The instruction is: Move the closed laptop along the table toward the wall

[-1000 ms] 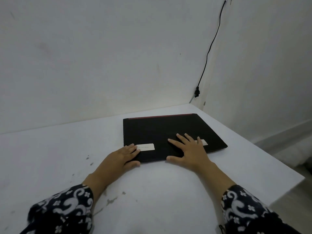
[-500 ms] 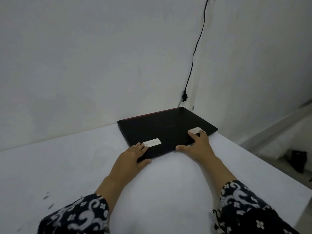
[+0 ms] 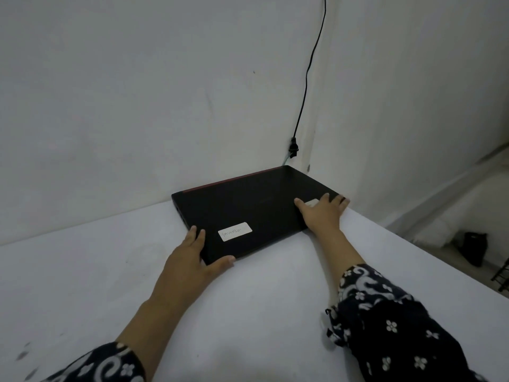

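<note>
White table (image 3: pixel 275 312), closed laptop (image 3: pixel 256 210) near the wall (image 3: pixel 137 106), left hand (image 3: pixel 190 260) and right hand (image 3: pixel 321 215) flat, grip spread.

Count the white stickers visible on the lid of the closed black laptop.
2. One white rectangular sticker lies near the lid's front-left corner; a second sticker sits near the front-right, partly hidden under the right hand.

Setting: plain indoor room, likely home or bare office; type not certain. Evidence: white counter (image 3: pixel 248 312) set into a corner of two unpainted-looking pale walls (image 3: pixel 137 92). Black cable (image 3: pixel 308 78) runs down the corner seam to a plug (image 3: pixel 293 150). Skirting and floor (image 3: pixel 440 244) visible at right, with a small dark object (image 3: pixel 475 248) on it, unidentifiable. Dim, even light.
</note>
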